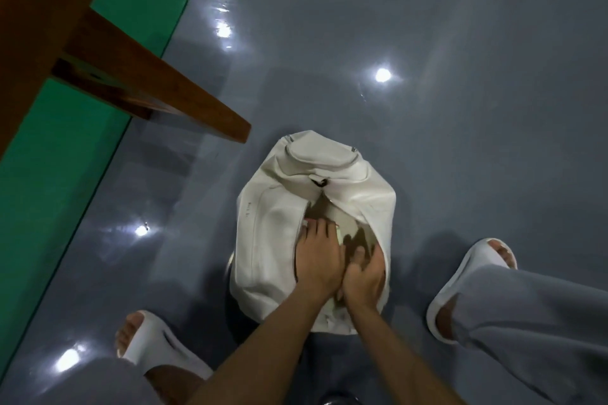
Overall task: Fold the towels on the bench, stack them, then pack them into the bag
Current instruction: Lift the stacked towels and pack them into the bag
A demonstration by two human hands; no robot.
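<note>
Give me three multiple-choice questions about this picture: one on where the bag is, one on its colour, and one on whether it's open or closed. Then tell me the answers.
1. Where is the bag?
A. On the bench
B. On the floor
C. On the person's lap

2. What colour is the bag?
A. White
B. Black
C. Red

3. What state is the bag's top in?
A. Zipped shut
B. Open, with both hands at the opening
C. Tied with rope

Answers:
1. B: it stands on the grey floor, clear of the wooden bench.
2. A: its fabric is white all over.
3. B: the left hand and right hand are at its gaping opening.
</note>
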